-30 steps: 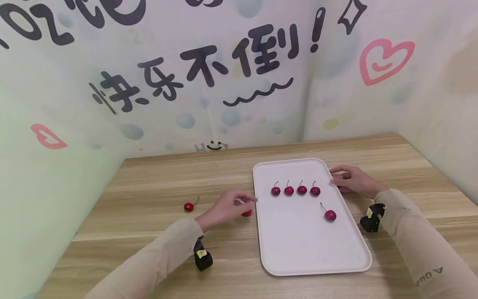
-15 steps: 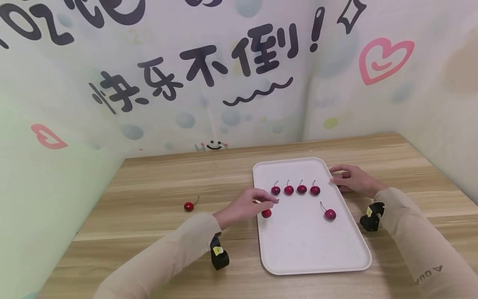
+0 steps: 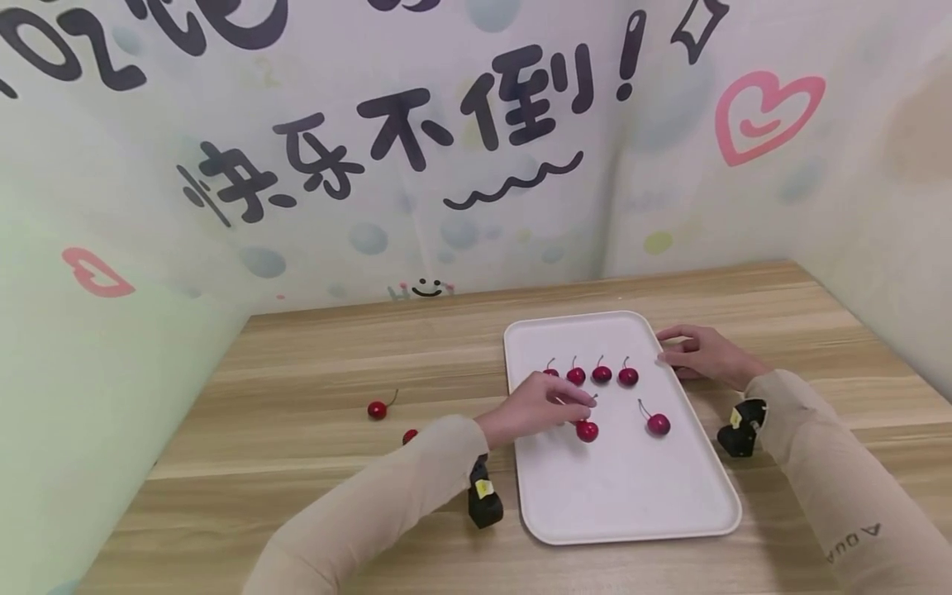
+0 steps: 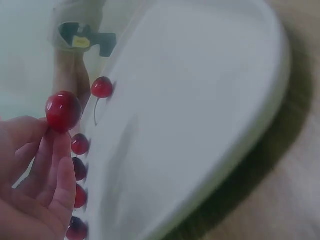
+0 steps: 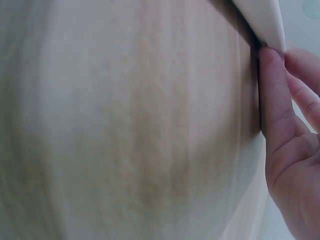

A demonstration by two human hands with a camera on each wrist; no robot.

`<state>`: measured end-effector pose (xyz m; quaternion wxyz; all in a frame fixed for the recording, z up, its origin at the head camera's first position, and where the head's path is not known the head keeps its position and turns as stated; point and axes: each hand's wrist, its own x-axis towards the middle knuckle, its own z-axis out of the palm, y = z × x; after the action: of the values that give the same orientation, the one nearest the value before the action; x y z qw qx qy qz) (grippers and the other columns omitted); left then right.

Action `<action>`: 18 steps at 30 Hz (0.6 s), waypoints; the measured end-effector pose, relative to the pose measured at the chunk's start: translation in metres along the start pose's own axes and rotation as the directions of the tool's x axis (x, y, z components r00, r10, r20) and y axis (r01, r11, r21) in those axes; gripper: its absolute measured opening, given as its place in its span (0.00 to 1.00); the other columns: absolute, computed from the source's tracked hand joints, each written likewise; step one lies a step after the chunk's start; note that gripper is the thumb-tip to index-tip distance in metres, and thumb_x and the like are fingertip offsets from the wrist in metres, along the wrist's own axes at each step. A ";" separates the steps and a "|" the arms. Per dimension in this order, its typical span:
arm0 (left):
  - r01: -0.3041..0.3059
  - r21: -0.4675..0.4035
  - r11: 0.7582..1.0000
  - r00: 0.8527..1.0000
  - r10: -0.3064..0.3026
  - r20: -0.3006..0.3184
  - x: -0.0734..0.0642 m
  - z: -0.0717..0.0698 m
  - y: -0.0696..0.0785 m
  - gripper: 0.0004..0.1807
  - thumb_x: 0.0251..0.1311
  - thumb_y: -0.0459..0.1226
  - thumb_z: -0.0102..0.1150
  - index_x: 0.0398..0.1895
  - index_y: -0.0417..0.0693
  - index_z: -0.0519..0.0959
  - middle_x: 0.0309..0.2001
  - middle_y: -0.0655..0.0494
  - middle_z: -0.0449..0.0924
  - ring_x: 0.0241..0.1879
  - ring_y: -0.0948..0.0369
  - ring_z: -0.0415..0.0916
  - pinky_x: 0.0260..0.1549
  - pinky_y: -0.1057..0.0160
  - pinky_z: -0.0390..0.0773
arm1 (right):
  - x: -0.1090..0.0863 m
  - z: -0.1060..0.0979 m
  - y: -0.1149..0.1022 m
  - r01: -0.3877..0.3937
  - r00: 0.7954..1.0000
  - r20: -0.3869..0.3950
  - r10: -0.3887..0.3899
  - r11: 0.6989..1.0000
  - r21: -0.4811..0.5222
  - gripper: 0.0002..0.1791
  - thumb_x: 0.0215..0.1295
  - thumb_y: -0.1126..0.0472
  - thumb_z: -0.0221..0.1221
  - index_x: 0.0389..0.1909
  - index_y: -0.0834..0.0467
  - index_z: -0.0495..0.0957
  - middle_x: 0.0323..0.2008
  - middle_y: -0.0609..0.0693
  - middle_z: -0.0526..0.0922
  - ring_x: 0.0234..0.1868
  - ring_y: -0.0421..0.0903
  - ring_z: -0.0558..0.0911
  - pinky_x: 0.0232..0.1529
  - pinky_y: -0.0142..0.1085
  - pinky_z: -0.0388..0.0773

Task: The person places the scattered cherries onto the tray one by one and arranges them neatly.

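My left hand [image 3: 539, 406] is over the white tray [image 3: 625, 512], pinching a red cherry [image 3: 587, 430] by its stem. In the left wrist view this cherry [image 4: 63, 111] shows large at the fingertips, its stem mostly hidden by them. Behind the hand a row of several cherries [image 3: 602, 374] lies on the tray, the leftmost partly covered by the hand. One more cherry [image 3: 658, 425] lies nearer the tray's right side, stem pointing up-left. My right hand [image 3: 706, 355] holds the tray's right rim, and the right wrist view shows the thumb [image 5: 274, 85] against the tray edge [image 5: 270, 25].
On the wooden table [image 3: 312, 364], left of the tray, lies a stemmed cherry [image 3: 377, 410]. Another cherry [image 3: 410, 435] is half hidden behind the left sleeve [image 3: 394, 487]. A printed cloth [image 3: 335, 231] stands behind the table.
My left hand has carried the pinched cherry rightward from the table beside the tray to above the tray's middle. A second table cherry has come into view behind the sleeve. My right hand stays put.
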<state>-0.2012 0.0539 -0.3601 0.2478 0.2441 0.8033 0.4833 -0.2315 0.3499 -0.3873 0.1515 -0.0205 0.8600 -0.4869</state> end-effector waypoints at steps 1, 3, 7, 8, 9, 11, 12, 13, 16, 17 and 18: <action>0.003 -0.004 1.000 1.000 -0.003 -0.004 0.003 0.003 0.000 0.10 0.53 0.37 0.60 0.38 0.45 0.81 0.30 0.63 0.79 0.29 0.64 0.76 0.30 0.69 0.75 | 0.000 0.000 0.000 -0.001 1.000 0.000 0.001 1.000 0.002 0.32 0.59 0.57 0.56 0.59 0.68 0.57 0.46 0.68 0.71 0.40 0.50 0.79 0.41 0.40 0.75; 0.015 -0.021 1.000 1.000 -0.016 -0.015 0.008 0.009 0.001 0.10 0.52 0.37 0.61 0.37 0.44 0.82 0.27 0.62 0.80 0.27 0.65 0.77 0.28 0.69 0.75 | 0.000 0.000 0.001 -0.001 1.000 -0.001 0.001 1.000 0.005 0.32 0.59 0.57 0.56 0.59 0.68 0.57 0.47 0.68 0.71 0.40 0.51 0.79 0.41 0.41 0.75; 0.058 -0.042 0.997 0.997 -0.060 -0.056 0.018 0.018 0.003 0.09 0.50 0.37 0.62 0.35 0.44 0.83 0.24 0.61 0.80 0.25 0.68 0.76 0.28 0.72 0.74 | 0.000 0.000 -0.001 -0.002 1.000 0.002 0.002 1.000 0.017 0.31 0.60 0.58 0.56 0.59 0.69 0.57 0.47 0.69 0.71 0.41 0.52 0.79 0.41 0.41 0.75; 0.069 -0.040 0.997 0.995 -0.072 -0.065 0.020 0.020 0.004 0.09 0.50 0.38 0.62 0.35 0.45 0.83 0.24 0.61 0.80 0.25 0.68 0.76 0.28 0.73 0.73 | 0.000 0.000 -0.001 -0.002 1.000 0.002 0.002 1.000 0.019 0.31 0.60 0.58 0.56 0.59 0.69 0.57 0.47 0.69 0.71 0.41 0.52 0.79 0.41 0.41 0.75; 0.079 -0.030 0.996 0.994 -0.081 -0.076 0.021 0.022 0.004 0.09 0.50 0.38 0.62 0.35 0.45 0.83 0.24 0.62 0.80 0.25 0.69 0.75 0.28 0.73 0.73 | 0.000 0.000 -0.001 -0.002 1.000 0.002 0.002 1.000 0.016 0.31 0.60 0.58 0.56 0.59 0.69 0.57 0.47 0.69 0.71 0.41 0.52 0.79 0.41 0.41 0.75; 0.091 -0.003 0.996 0.991 -0.091 -0.094 0.025 0.026 0.005 0.09 0.50 0.39 0.63 0.34 0.46 0.83 0.23 0.62 0.79 0.25 0.69 0.75 0.28 0.74 0.71 | 0.000 0.000 -0.001 -0.002 1.000 0.004 0.002 1.000 0.011 0.31 0.60 0.58 0.56 0.59 0.69 0.57 0.47 0.69 0.71 0.41 0.52 0.79 0.41 0.41 0.75; 0.095 0.010 0.995 0.991 -0.094 -0.100 0.026 0.028 0.006 0.08 0.49 0.39 0.63 0.33 0.47 0.83 0.23 0.62 0.79 0.25 0.69 0.74 0.28 0.75 0.71 | 0.000 0.000 -0.001 -0.002 1.000 0.004 0.001 1.000 0.011 0.31 0.60 0.58 0.56 0.59 0.69 0.57 0.47 0.69 0.71 0.41 0.52 0.79 0.41 0.41 0.75; 0.099 0.019 0.995 0.990 -0.096 -0.105 0.028 0.029 0.006 0.08 0.49 0.39 0.63 0.33 0.47 0.84 0.22 0.62 0.79 0.24 0.70 0.74 0.28 0.75 0.70 | 0.000 0.000 -0.001 -0.002 1.000 0.004 0.002 1.000 0.013 0.31 0.60 0.58 0.56 0.59 0.69 0.57 0.47 0.69 0.71 0.41 0.52 0.79 0.41 0.41 0.75; 0.112 0.013 0.994 0.988 -0.110 -0.111 0.032 0.034 0.006 0.07 0.49 0.38 0.63 0.31 0.46 0.84 0.20 0.62 0.79 0.23 0.69 0.74 0.27 0.75 0.70 | 0.000 0.000 -0.001 -0.001 1.000 0.009 0.001 1.000 0.022 0.31 0.60 0.58 0.56 0.59 0.69 0.57 0.47 0.69 0.71 0.41 0.52 0.79 0.41 0.41 0.75; 0.117 0.007 0.993 0.987 -0.115 -0.113 0.032 0.035 0.006 0.07 0.49 0.37 0.63 0.31 0.46 0.84 0.20 0.61 0.78 0.22 0.68 0.75 0.26 0.75 0.70 | 0.000 0.000 -0.001 -0.002 1.000 0.010 0.002 1.000 0.021 0.31 0.60 0.58 0.56 0.59 0.69 0.57 0.47 0.69 0.71 0.41 0.52 0.79 0.41 0.41 0.74; 0.123 0.004 0.992 0.986 -0.122 -0.115 0.033 0.035 0.005 0.07 0.49 0.37 0.63 0.31 0.46 0.84 0.19 0.61 0.78 0.21 0.68 0.74 0.26 0.75 0.70 | 0.000 0.000 -0.001 -0.003 1.000 0.011 0.003 1.000 0.018 0.31 0.60 0.58 0.56 0.59 0.69 0.57 0.47 0.69 0.71 0.41 0.52 0.79 0.41 0.40 0.74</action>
<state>-0.2028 0.1000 -0.3752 0.2292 0.1675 0.8324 0.4760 -0.2316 0.3498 -0.3867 0.1571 -0.0204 0.8547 -0.4943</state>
